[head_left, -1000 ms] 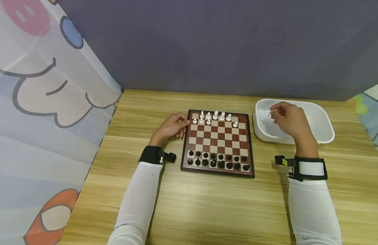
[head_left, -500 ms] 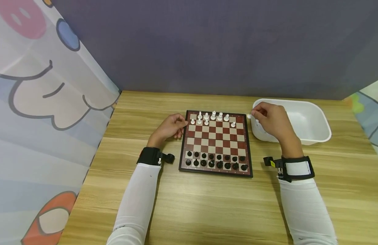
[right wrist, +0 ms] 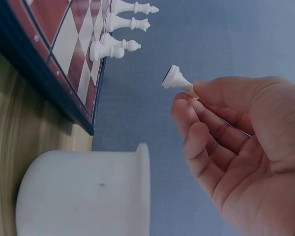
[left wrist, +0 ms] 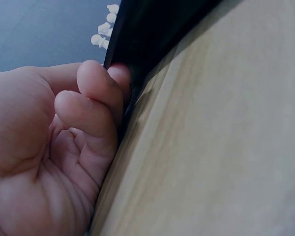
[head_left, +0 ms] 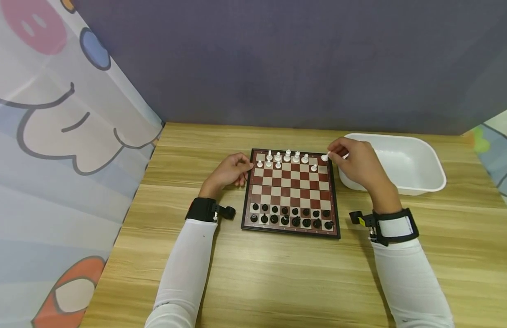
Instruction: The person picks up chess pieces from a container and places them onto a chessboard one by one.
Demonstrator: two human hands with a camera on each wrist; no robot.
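A folding chessboard (head_left: pixel 290 182) with red and cream squares lies on the table. At its left edge my left hand (head_left: pixel 229 171) holds the rim, thumb on top; in the left wrist view its curled fingers (left wrist: pixel 83 110) press the black side. My right hand (head_left: pixel 358 164) pinches a white chess piece (right wrist: pixel 176 78) between thumb and fingertips, tilted with its base toward the board. That piece is over the far right corner, and its top is hidden by the fingers. Several white pieces (head_left: pixel 287 156) stand along the far rows; black pieces (head_left: pixel 285 220) fill the two near rows.
A white plastic tub (head_left: pixel 413 164) stands just right of the board, below my right hand. A grey-blue partition (head_left: pixel 294 64) rises behind the wooden table (head_left: pixel 286 273). A printed cartoon curtain (head_left: pixel 52 173) hangs at the left.
My right hand has moved left from over the tub to the board's far right corner, carrying the white chess piece. The left hand stays at the board's left edge.
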